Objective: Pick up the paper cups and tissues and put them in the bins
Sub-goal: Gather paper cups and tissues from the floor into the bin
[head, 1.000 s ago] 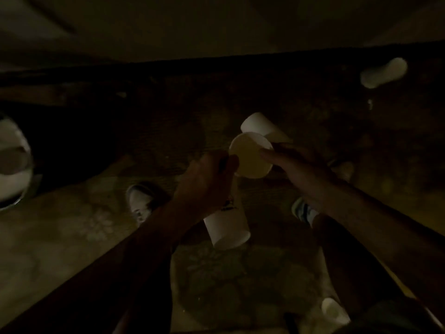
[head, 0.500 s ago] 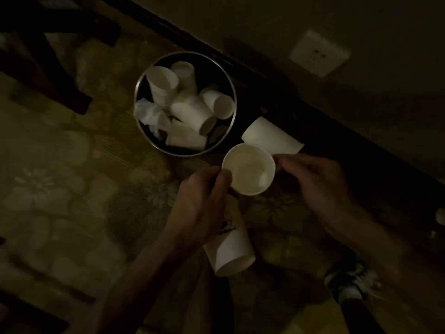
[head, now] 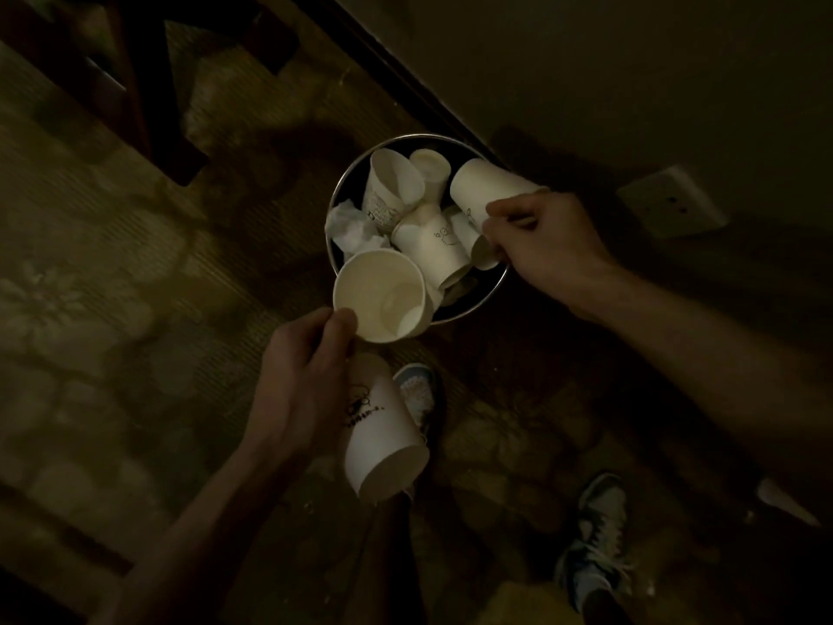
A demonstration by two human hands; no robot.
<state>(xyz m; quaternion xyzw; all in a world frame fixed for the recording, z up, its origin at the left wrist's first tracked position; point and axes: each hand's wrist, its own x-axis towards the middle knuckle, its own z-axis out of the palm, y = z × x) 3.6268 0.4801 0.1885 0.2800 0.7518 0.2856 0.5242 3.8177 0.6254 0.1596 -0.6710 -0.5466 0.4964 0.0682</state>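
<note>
Pinching one cup (head: 381,300) by its rim with a second cup (head: 383,439) under the palm, my left hand (head: 311,381) sits at the rim of the bin (head: 473,306) while my right hand (head: 545,245) grips a third cup (head: 489,187) over it, and I reckon drops could bounce off the heap (head: 432,245).

Premises: a dimly lit, carpeted indoor room, either domestic or guest accommodation; which of the two cannot be told. The floor is covered by an olive-brown woven carpet with a pale flower pattern (head: 90,309). A dark wooden skirting board (head: 399,78) runs below a plain beige wall (head: 631,60), which carries a white plastic wall socket (head: 671,207). Dark wooden furniture legs (head: 144,106) stand on the carpet. A small round metal-rimmed waste bin (head: 421,136) sits beside the skirting.
</note>
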